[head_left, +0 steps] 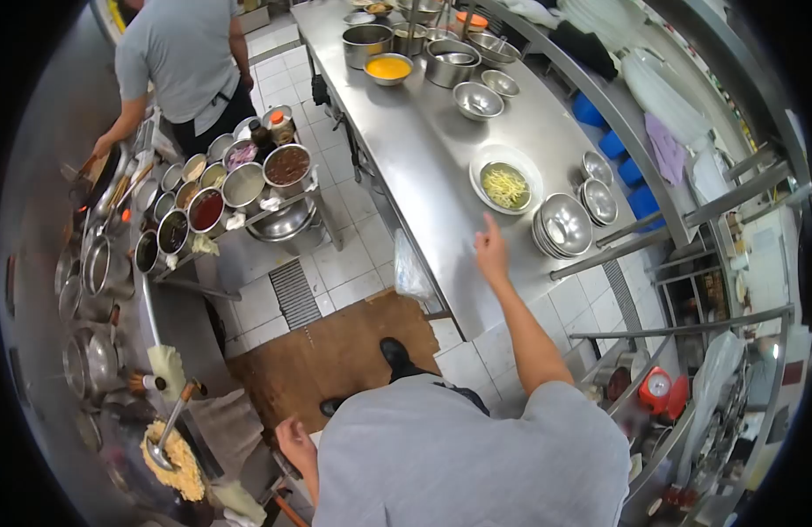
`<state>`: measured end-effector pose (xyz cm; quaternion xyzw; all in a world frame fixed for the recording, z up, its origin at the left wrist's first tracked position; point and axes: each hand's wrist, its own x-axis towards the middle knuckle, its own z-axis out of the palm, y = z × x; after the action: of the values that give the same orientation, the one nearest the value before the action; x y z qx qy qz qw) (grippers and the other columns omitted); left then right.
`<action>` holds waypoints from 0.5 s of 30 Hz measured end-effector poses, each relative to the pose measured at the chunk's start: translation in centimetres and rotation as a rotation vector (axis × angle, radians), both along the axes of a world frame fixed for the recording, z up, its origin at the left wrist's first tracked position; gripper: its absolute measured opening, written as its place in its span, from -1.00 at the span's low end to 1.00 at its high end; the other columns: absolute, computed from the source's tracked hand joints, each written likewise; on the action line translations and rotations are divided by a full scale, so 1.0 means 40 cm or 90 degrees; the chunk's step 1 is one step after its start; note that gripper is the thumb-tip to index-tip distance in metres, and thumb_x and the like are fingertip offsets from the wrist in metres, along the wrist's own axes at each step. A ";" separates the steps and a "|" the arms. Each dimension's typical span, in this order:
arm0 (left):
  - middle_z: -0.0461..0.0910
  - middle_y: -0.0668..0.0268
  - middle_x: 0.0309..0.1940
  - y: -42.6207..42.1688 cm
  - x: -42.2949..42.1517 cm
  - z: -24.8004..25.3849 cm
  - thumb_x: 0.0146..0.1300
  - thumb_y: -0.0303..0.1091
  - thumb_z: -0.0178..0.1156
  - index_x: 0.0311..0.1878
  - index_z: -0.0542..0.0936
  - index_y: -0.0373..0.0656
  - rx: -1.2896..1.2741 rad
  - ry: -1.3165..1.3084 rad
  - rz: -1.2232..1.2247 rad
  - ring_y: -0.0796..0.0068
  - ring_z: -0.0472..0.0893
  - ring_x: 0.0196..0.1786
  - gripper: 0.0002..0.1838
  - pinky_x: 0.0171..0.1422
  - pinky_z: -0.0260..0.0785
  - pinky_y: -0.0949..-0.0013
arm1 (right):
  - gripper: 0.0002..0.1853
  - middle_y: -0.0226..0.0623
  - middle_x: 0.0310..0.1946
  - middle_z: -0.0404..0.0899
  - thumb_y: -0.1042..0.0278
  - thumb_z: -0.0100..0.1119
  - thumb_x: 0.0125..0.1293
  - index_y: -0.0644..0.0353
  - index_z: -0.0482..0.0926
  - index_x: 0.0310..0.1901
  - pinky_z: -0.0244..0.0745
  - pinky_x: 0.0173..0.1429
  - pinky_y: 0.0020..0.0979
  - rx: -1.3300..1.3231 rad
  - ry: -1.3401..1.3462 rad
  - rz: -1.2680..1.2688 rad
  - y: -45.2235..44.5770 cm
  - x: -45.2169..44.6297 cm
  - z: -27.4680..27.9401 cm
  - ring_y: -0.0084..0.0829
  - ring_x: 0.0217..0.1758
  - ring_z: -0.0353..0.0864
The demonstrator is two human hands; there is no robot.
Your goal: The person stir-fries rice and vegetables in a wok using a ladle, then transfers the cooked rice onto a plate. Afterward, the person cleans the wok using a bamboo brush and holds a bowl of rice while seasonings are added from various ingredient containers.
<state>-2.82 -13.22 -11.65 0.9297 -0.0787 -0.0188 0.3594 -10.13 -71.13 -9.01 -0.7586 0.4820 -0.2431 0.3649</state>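
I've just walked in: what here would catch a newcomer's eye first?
Probably the right hand, one finger extended toward a white dish of yellow shreds on the steel table. Bright orange liquid stands out in a metal bowl near the table's far end. At lower left, a ladle rests in golden food inside a dark wok.

a purple cloth [664, 149] lies near several blue containers [612, 143].
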 end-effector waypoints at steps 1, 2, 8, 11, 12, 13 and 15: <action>0.53 0.11 -0.16 -0.037 0.006 0.005 0.21 -0.59 0.20 -0.06 0.56 -0.27 -0.004 0.022 -0.073 0.16 0.60 -0.17 -0.78 -0.09 0.49 0.27 | -0.47 -0.03 -0.18 0.61 0.41 0.07 0.34 0.04 0.38 0.36 0.49 -0.05 -0.14 0.003 -0.005 -0.004 -0.056 -0.013 -0.006 -0.01 -0.17 0.57; 0.54 0.14 -0.23 -0.079 0.013 0.039 0.21 -0.58 0.20 -0.12 0.59 -0.27 -0.016 -0.003 -0.107 0.21 0.61 -0.25 -0.83 -0.16 0.50 0.29 | -0.50 -0.02 -0.23 0.63 0.38 0.08 0.35 0.03 0.40 0.34 0.50 -0.07 -0.11 0.016 0.026 -0.033 -0.110 -0.014 -0.018 0.00 -0.19 0.59; 0.56 0.15 -0.30 -0.104 0.082 0.114 0.23 -0.59 0.19 -0.17 0.61 -0.29 0.032 0.057 -0.180 0.26 0.62 -0.28 -0.89 -0.16 0.48 0.31 | -0.67 0.01 -0.28 0.66 0.26 0.13 0.37 0.02 0.49 0.15 0.48 -0.09 0.03 -0.104 0.147 -0.105 -0.251 0.016 -0.133 0.07 -0.16 0.65; 0.57 0.14 -0.29 -0.044 0.095 0.092 0.23 -0.58 0.19 -0.17 0.61 -0.28 -0.016 0.025 -0.100 0.24 0.61 -0.29 -0.89 -0.17 0.47 0.31 | -0.76 0.02 -0.21 0.67 0.24 0.13 0.38 0.04 0.50 0.03 0.47 -0.05 0.05 -0.172 0.186 -0.103 -0.214 0.021 -0.070 0.11 -0.12 0.64; 0.58 0.14 -0.31 -0.026 0.090 0.080 0.23 -0.58 0.20 -0.17 0.61 -0.26 -0.020 0.015 -0.077 0.22 0.61 -0.29 -0.89 -0.17 0.46 0.29 | -0.80 0.02 -0.16 0.66 0.23 0.13 0.38 0.07 0.50 -0.04 0.47 -0.04 0.04 -0.159 0.222 -0.097 -0.203 0.020 -0.061 0.12 -0.10 0.64; 0.58 0.14 -0.31 -0.003 0.084 0.056 0.23 -0.58 0.20 -0.17 0.61 -0.26 -0.024 0.013 -0.070 0.22 0.61 -0.29 -0.89 -0.17 0.46 0.29 | -0.80 0.02 -0.16 0.66 0.23 0.13 0.38 0.07 0.50 -0.04 0.47 -0.04 0.04 -0.164 0.219 -0.090 -0.192 0.021 -0.062 0.12 -0.10 0.64; 0.60 0.15 -0.34 0.045 0.072 -0.006 0.22 -0.57 0.21 -0.17 0.62 -0.23 0.001 0.023 -0.098 0.22 0.60 -0.31 -0.88 -0.17 0.46 0.29 | -0.84 -0.01 -0.22 0.65 0.26 0.11 0.39 0.06 0.50 -0.07 0.49 -0.08 0.02 -0.209 0.209 -0.076 -0.168 0.029 -0.060 0.11 -0.15 0.64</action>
<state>0.05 -11.41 -11.88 0.9207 -0.1431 -0.0630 0.3575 -8.95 -77.87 -11.42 -0.8074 0.5325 -0.2131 0.1385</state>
